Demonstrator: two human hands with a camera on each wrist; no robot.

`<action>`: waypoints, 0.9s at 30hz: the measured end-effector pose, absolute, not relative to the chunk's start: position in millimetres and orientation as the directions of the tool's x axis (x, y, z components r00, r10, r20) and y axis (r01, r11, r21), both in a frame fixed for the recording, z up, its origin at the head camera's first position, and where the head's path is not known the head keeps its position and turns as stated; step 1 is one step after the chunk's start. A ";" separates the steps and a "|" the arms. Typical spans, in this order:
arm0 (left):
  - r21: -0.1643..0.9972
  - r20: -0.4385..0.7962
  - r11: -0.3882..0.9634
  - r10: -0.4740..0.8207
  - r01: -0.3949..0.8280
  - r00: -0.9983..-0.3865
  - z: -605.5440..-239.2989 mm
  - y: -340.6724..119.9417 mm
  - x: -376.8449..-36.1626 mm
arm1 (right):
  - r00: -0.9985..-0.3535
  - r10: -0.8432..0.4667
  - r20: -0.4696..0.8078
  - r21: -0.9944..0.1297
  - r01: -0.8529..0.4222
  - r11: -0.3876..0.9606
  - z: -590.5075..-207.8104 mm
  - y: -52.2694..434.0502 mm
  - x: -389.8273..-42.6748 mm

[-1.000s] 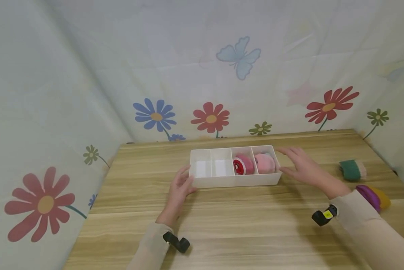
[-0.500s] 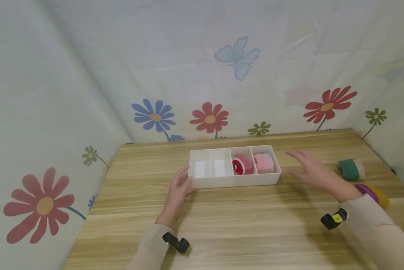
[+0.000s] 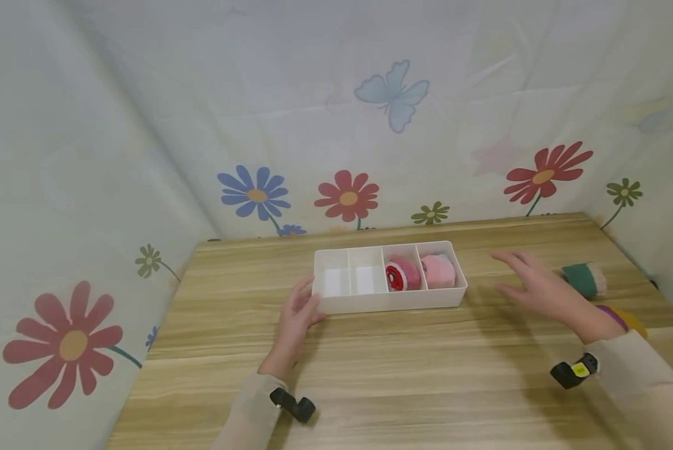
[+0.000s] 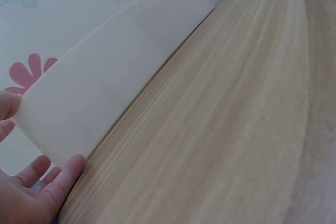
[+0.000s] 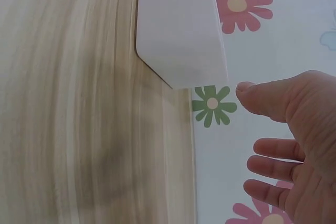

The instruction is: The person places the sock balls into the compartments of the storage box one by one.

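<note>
A long white box [image 3: 393, 302] with upright dividers stands on the wooden table. My left hand [image 3: 297, 315] touches its left end, fingers fairly straight against the corner; in the left wrist view, fingertips [image 4: 73, 167] rest at the box's lower edge. A dark pink rolled bundle [image 3: 405, 272] with a red and white end, like rolled socks, sits in the third compartment from the left. The rightmost compartment holds a light pink bundle [image 3: 439, 271]. Off the box's right end, my right hand [image 3: 539, 290] hovers with nothing in it, thumb apart from the fingers.
Beyond the right hand lie a green bundle with a beige edge [image 3: 584, 280] and a purple and yellow bundle [image 3: 629, 322], partly hidden by the right arm. A flower-printed curtain [image 3: 291, 125] hangs behind the wooden table [image 3: 404, 375].
My right hand has drawn away from the box's right end, moving rightward towards the green bundle. The left hand stays at the box's left end.
</note>
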State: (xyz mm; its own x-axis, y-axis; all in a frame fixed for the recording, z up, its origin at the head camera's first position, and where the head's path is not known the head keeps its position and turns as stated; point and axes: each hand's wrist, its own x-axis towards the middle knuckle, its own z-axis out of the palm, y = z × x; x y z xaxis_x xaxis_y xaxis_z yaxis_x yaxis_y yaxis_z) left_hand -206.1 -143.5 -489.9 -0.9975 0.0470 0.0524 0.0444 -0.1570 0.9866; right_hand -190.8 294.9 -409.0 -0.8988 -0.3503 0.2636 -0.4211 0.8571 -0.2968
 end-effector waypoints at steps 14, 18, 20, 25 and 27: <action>0.988 0.038 -0.152 0.060 0.028 -0.997 -477.5 -141.4 -199.7 | -0.894 -0.319 0.314 -0.276 -0.408 0.870 -415.2 313.2 -180.1; 0.987 0.042 -0.159 0.059 0.032 -0.997 -480.2 -141.6 -199.9 | -0.875 -0.330 0.355 -0.253 -0.430 0.867 -417.7 320.9 -177.3; 0.986 0.043 -0.161 0.056 0.034 -0.998 -485.0 -142.4 -202.5 | -0.857 -0.342 0.386 -0.243 -0.452 0.858 -419.2 325.9 -176.3; 0.987 0.055 -0.151 0.043 0.048 -0.998 -497.1 -144.1 -209.3 | -0.841 -0.340 0.422 -0.245 -0.467 0.850 -420.3 338.5 -172.7; 0.989 0.063 -0.140 0.040 0.057 -0.997 -499.6 -144.5 -210.6 | -0.835 -0.342 0.431 -0.239 -0.471 0.849 -419.8 343.1 -171.3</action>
State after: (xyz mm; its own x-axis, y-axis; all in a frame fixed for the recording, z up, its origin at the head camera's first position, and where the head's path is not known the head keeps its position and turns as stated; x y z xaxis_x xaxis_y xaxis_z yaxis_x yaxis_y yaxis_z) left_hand -210.6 -144.5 -499.6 -0.9972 0.0397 0.0635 0.0574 -0.1398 0.9885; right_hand -171.3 343.1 -419.8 -0.8353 -0.3419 0.4306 -0.4710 0.8491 -0.2394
